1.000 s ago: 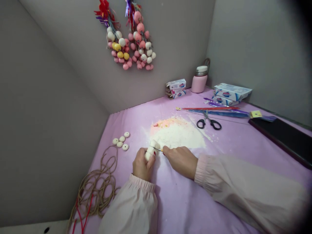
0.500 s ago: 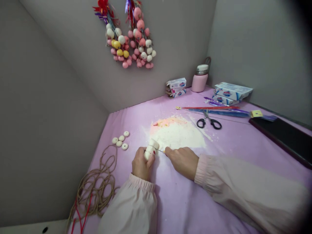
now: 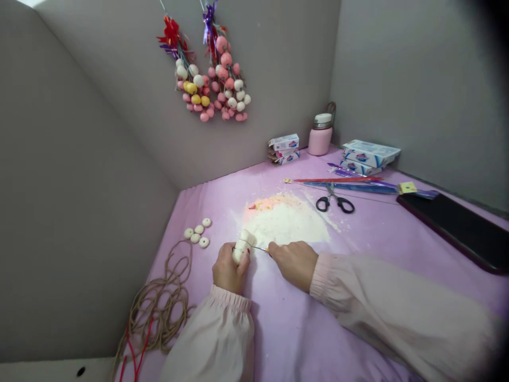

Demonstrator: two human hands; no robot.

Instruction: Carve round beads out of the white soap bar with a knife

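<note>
My left hand [image 3: 230, 269] is closed around a white, soap-like block [image 3: 243, 245] with rounded ends and grooves cut across it. My right hand [image 3: 293, 261] is closed on a small thin-bladed carving knife [image 3: 260, 249]; a speck of yellow handle shows by the fingertips, the rest is hidden in the fist. The blade's tip meets the right side of the block. Just beyond both hands lies a wide heap of white shavings [image 3: 288, 225], with pink and yellow crumbs [image 3: 274, 202] along its far edge.
Several white beads with holes [image 3: 195, 238] lie on the left, above a tangled brown cord [image 3: 163, 307]. Black-handled scissors [image 3: 334, 203], ribbons [image 3: 350, 187] and a dark slab [image 3: 457, 233] are on the right. Soap boxes [image 3: 370, 154] and a pink jar [image 3: 320, 139] stand behind; bead garlands [image 3: 228, 79] hang on the wall.
The view has tilted slightly up and shifted. Both hands keep their grips, and the knife blade has come off the block's top groove to its right side.
</note>
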